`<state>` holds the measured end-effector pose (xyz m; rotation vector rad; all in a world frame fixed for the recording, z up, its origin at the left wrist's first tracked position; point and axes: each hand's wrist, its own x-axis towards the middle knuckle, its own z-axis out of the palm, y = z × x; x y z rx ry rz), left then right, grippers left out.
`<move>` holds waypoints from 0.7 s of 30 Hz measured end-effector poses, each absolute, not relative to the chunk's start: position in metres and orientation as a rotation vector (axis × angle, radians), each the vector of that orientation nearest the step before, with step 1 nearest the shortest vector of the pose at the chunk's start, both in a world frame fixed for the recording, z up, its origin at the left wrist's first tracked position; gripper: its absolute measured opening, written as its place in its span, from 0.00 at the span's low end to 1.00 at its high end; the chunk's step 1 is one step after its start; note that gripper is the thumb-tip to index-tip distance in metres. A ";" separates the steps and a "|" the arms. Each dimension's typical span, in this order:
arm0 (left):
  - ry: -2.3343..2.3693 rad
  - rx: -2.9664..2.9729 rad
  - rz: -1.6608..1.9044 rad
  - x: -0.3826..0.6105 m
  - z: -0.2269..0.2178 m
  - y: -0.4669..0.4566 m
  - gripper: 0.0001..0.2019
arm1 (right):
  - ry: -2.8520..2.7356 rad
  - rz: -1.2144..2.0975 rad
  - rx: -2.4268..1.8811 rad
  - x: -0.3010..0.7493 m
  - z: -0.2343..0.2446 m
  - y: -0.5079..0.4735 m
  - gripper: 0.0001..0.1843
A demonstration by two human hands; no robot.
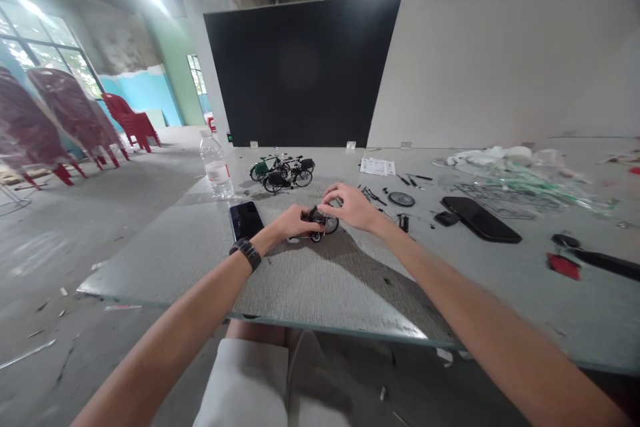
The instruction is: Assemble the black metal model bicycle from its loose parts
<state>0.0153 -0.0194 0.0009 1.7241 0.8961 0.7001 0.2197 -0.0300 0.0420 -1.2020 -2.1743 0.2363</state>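
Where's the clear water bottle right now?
In the head view, the clear plastic water bottle stands at the grey table's left edge, just left of the green and black model bicycles.

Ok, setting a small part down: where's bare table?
Bare table runs from the small bicycle model at your left hand to the near edge. It's crowded right of your right hand, with black parts and a phone.
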 end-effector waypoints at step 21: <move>0.963 1.758 0.635 0.015 0.010 -0.025 0.14 | -2.145 0.446 -1.227 0.219 0.041 -0.032 0.16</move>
